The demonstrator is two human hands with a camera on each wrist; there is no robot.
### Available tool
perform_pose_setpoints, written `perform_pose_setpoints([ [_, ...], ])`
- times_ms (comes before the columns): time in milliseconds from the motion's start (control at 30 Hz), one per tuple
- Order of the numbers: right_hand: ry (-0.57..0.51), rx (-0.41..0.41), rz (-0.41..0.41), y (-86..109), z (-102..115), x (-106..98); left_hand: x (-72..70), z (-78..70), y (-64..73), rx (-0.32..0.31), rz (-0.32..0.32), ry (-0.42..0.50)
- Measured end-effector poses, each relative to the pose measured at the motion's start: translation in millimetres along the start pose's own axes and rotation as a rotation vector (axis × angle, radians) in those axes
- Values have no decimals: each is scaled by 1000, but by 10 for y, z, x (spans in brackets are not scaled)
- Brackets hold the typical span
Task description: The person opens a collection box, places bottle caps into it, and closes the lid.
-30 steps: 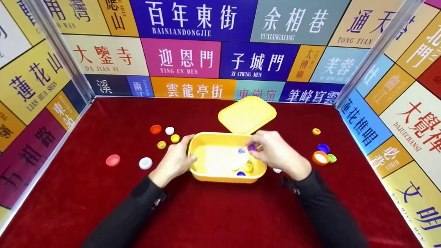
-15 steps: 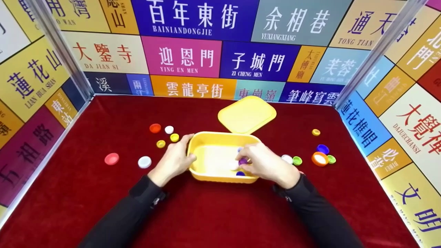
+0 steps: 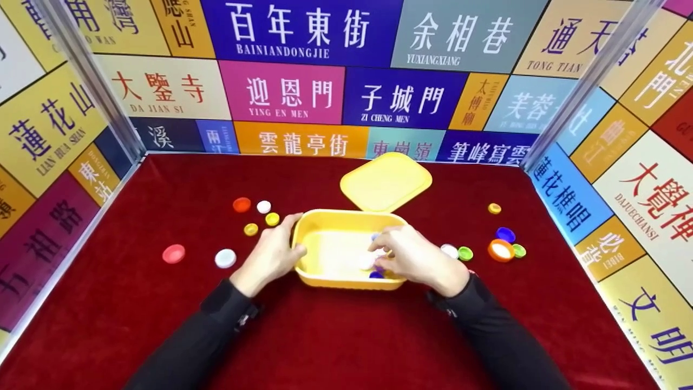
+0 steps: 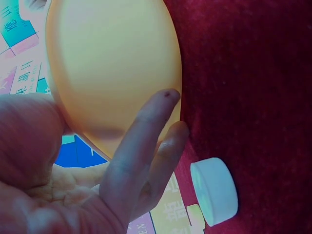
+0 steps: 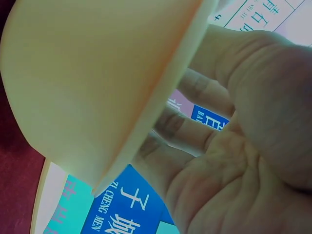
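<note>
Box point(image 3: 335, 280), yellow and open at the top, stands upright near the middle of the head view. Its lid point(image 3: 386, 181) lies behind it; if the two touch, I cannot tell. Left hand point(image 3: 269, 257) grips the left end, with the thumb over the rim and fingers along the outer wall. This grip seems good to me: firm, but without squeezing, it should stop the box from sliding. Right hand point(image 3: 417, 252) reaches over the right end with bent fingers inside; whether they pinch a cap, I cannot tell. Better that the fingertips work low, so nothing jumps, and rise straight up, because a push on the rim could tilt the box. Orange cap point(image 3: 501, 250) lies well apart, but white cap point(image 3: 449, 251) and green cap point(image 3: 465, 253) are near the right hand and deserve care. Inside, blue cap point(image 3: 377, 275) shows partly, under the fingers.
</note>
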State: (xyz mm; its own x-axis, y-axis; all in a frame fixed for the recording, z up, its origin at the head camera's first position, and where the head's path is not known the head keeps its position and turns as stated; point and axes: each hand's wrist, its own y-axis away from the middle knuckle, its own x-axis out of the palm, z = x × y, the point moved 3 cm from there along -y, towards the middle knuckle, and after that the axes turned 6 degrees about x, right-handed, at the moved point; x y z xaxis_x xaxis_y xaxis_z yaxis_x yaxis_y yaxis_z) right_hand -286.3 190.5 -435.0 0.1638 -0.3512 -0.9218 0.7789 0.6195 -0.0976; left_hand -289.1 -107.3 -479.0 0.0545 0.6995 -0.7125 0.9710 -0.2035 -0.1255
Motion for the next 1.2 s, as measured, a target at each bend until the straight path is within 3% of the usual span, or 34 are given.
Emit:
perform_pose_setpoints([
  [467,19,-13,-64,-28,-47,-98,-12,18,12,-19,-6,-1],
  [833,-29,75,-133,7,-175,-242,0,-12,-22,-24,8,3],
  [1067,-47,81,-187,-3,-280,-315,2,1,-9,-28,3,2],
  [1200,-72,132,-212,16,-369,-358,12,-3,-9,-31,6,4],
])
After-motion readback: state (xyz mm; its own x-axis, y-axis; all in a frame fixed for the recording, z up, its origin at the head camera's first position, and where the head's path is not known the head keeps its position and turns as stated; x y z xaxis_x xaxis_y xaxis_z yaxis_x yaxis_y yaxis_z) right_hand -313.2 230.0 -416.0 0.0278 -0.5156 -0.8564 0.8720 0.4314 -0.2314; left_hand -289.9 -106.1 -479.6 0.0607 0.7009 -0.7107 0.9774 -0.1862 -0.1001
